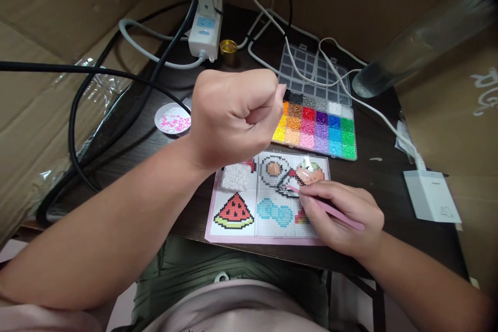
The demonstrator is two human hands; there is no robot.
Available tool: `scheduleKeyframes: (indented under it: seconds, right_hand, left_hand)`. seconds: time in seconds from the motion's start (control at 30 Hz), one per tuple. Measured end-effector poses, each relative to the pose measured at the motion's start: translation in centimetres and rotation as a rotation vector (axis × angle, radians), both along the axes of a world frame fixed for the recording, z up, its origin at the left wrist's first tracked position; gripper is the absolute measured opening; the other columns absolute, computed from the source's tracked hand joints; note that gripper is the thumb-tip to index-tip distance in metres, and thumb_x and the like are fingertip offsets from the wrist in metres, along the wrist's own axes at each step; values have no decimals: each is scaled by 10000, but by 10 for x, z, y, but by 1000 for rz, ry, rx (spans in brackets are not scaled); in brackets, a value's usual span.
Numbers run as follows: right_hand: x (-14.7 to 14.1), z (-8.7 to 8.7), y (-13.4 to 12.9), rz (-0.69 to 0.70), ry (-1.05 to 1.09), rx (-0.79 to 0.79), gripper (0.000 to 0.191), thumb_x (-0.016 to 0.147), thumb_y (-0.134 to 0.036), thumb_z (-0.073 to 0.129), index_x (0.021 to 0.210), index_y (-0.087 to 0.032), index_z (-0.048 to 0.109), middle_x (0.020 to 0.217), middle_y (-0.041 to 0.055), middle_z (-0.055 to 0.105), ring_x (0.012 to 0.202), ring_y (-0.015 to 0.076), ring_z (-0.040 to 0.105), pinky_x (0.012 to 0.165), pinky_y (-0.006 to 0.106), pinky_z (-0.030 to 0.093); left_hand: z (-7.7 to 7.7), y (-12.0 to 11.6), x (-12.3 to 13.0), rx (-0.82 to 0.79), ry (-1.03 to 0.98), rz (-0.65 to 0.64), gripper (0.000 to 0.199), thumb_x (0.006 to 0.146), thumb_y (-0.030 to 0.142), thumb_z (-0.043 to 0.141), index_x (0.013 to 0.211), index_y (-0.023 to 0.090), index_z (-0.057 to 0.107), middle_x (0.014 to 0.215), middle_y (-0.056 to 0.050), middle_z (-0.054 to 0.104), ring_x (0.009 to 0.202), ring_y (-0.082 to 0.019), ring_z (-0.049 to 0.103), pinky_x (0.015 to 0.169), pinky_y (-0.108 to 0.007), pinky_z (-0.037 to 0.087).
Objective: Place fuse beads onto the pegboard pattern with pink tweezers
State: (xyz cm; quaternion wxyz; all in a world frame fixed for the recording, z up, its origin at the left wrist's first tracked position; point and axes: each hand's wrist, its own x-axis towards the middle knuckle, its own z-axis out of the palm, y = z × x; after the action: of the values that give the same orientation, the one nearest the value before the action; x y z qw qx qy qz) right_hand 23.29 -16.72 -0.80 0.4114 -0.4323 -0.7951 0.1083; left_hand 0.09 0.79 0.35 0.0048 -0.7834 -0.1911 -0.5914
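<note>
My left hand (235, 114) is raised close to the camera as a closed fist, with nothing showing in it. It covers part of the table behind. My right hand (346, 218) grips pink tweezers (338, 213) like a pen. Their tips touch down around a black-outlined triangular bead shape (290, 184) on a clear pegboard (272, 236). Beside that shape are a fried-egg design (273, 167), an orange-and-green design (310, 171) and a blue bow (275, 211). A pattern sheet with a watermelon slice (234, 212) lies to the left, under a box of white beads (235, 177).
A compartment box of coloured beads (321, 127) stands behind the board, lid open. A white dish (171, 119) holds pink and white beads. A power strip (205, 31), black cables (80, 98), a gold cup (228, 49), a clear cylinder (389, 67) and a white charger (431, 195) surround the work.
</note>
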Motion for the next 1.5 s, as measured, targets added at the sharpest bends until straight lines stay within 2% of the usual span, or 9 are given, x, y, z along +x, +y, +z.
scheduleKeyframes:
  seconds: [0.2,0.37,0.53,0.7,0.87,1.07,1.3,1.43,1.5]
  right_hand:
    - [-1,0,-1,-19,22,-23,339,1012,-6,817,1146,-307,894,767,-41,893,602,199,872,580,254,718]
    - [-2,0,0,-11,50,-31,374,990,19,818,1152,-309,895,765,-52,894,601,188,871,602,240,725]
    - [-2,-1,1,-50,80,-28,352,965,14,827,1102,-304,895,912,-19,965,662,194,912,655,236,758]
    - [1,-4,-1,-82,93,-16,346,974,7,835,1106,-306,902,891,-13,962,663,214,923,646,251,767]
    - [7,-4,-5,-167,127,-82,314,980,-19,863,1082,-312,909,927,7,976,629,231,909,618,296,772]
    - [9,-4,-5,-212,226,-184,273,976,-36,904,1063,-293,937,951,18,986,639,223,910,610,281,761]
    - [12,-6,3,-168,246,-243,149,1026,-141,934,987,-280,972,897,40,966,684,260,929,755,351,836]
    - [14,-6,5,-151,245,-245,115,1037,-213,980,945,-280,963,906,54,966,704,263,932,714,339,819]
    - [15,-7,5,-148,243,-233,110,1041,-228,986,949,-285,964,892,51,958,711,263,930,698,335,809]
  left_hand:
    - [6,1,6,55,-125,-185,557,1007,-12,673,810,243,218,650,81,146,499,-52,177,479,-288,200]
    - [6,1,6,58,-121,-140,566,1084,92,697,816,246,223,656,83,136,502,-43,162,474,-277,170]
    - [9,-1,4,25,-107,-226,554,978,-40,667,810,243,221,646,79,154,489,-48,171,474,-296,172]
    - [10,-3,5,-1,-105,-206,570,982,-24,694,807,240,221,659,78,161,491,-47,179,493,-304,222]
    - [7,-1,9,19,-126,-253,569,983,-61,662,812,245,214,662,81,140,501,-45,162,488,-299,165]
    - [5,1,8,45,-140,-232,584,1016,-23,692,838,246,206,680,80,139,496,-51,157,505,-301,231]
    - [5,-9,9,-27,-116,-156,604,1087,6,682,843,251,187,713,68,144,507,-36,206,512,-290,208]
    - [4,-14,15,47,-206,-163,671,1005,-135,692,861,245,158,764,64,106,591,-45,100,556,-286,211]
    - [7,-18,14,-39,-171,-78,676,1050,-129,680,869,249,149,775,61,94,613,-58,105,573,-310,228]
